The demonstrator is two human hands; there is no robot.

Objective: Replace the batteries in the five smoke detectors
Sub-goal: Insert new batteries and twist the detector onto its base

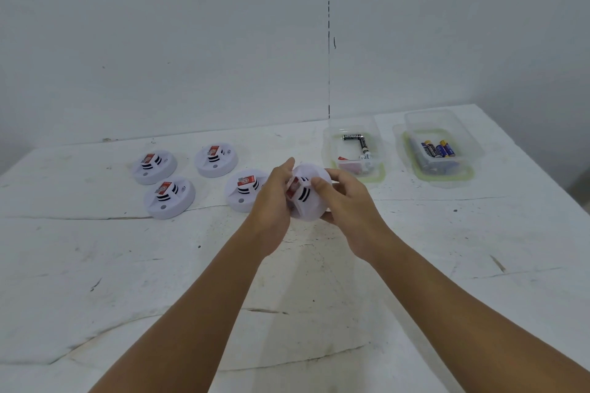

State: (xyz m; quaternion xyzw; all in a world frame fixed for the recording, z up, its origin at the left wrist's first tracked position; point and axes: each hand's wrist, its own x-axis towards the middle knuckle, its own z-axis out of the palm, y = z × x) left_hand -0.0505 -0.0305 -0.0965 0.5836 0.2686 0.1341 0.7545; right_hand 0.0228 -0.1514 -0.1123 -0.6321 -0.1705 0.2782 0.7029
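White and scuffed, the table (319, 313) carries two clear tubs far right, one (459, 166) with blue-and-gold batteries (439, 150), the other (380, 169) just left of it with black ones (359, 143), and four smoke detectors (162, 198) sit face-up at far left with their red stickers on. The fifth detector (308, 198) is lifted between my hands at the middle, my left hand (274, 198) curled round its left edge and my right hand (348, 201) gripping the right side, thumb on the raised centre. I judge the job barely begun or nearly over: I cannot tell which detectors already hold fresh cells.
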